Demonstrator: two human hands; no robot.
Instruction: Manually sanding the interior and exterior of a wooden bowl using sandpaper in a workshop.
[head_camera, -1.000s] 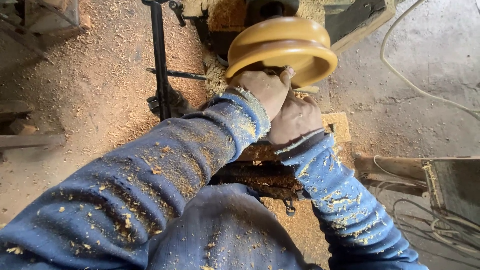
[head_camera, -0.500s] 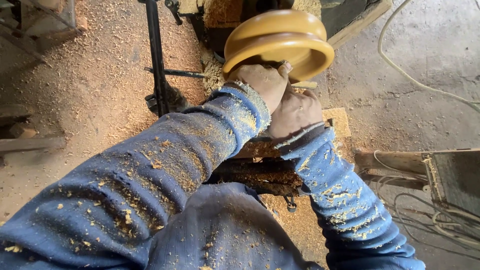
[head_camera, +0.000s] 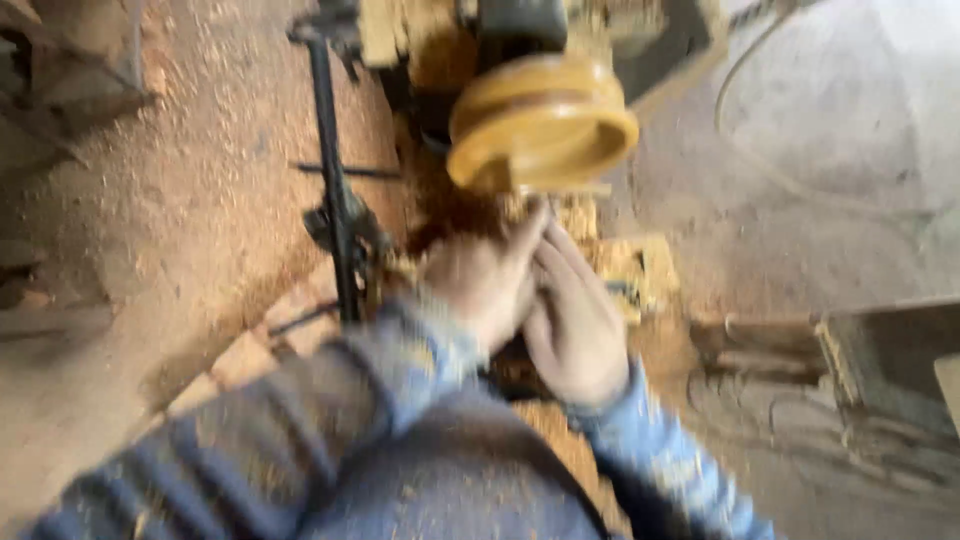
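Sawdust covers the floor (head_camera: 170, 210) in the blurred head view. Both hands are pressed side by side just below the yellow wooden wheel (head_camera: 540, 125); the left hand (head_camera: 485, 280) and right hand (head_camera: 575, 325) lie flat with fingers extended, and whether they grip anything is hidden. A black metal rod (head_camera: 330, 180) stands to their left, a pale cable (head_camera: 760, 150) trails right.

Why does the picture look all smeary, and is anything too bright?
Head view: the whole frame is motion-blurred; the left hand and right hand are smeared, so whether they hold anything cannot be told. The yellow wooden piece keeps its round shape but has soft edges. The pale floor at upper right looks washed out; the sawdust shows no grain.
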